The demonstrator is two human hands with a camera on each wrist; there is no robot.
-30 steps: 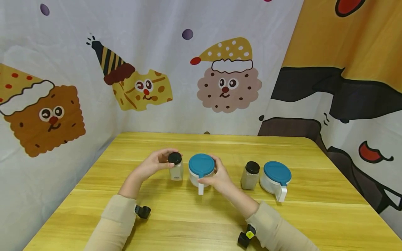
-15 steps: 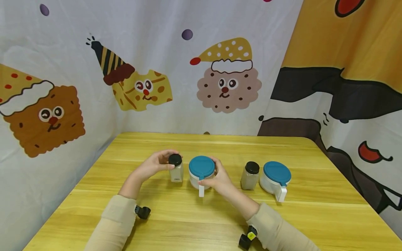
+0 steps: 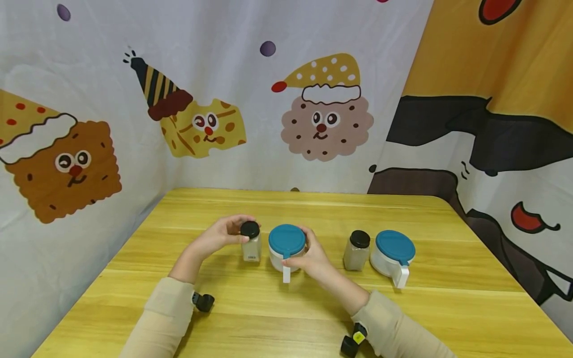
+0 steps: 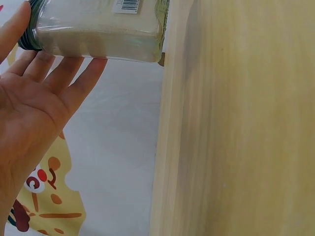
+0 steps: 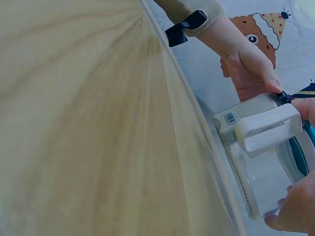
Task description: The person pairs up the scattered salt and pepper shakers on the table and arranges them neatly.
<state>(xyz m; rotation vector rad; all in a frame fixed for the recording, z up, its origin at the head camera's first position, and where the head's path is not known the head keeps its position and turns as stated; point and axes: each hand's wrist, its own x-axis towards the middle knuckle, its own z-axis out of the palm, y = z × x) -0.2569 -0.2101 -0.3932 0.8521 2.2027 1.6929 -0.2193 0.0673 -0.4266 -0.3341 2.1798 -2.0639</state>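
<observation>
My left hand [image 3: 223, 232] holds a spice jar [image 3: 251, 249] with a black lid, its fingers and thumb around the top. Pale contents and a barcode label show through the jar's clear side [image 4: 98, 42] in the left wrist view. Just to its right, my right hand [image 3: 313, 254] grips a clear seasoning pot [image 3: 286, 239] with a blue lid, the thumb near its white handle [image 5: 266, 130]. Both containers are upright and slightly apart, at or just above the table; the exact gap under them I cannot tell.
On the right of the wooden table [image 3: 268, 318] stand a second black-lidded jar [image 3: 356, 253] and a second blue-lidded pot [image 3: 394, 251], close side by side. A patterned curtain [image 3: 250, 174] hangs behind the table's far edge.
Both hands, with the jar and the pot in them, have shifted slightly down in the head view. The jar and pot on the right have not moved.
</observation>
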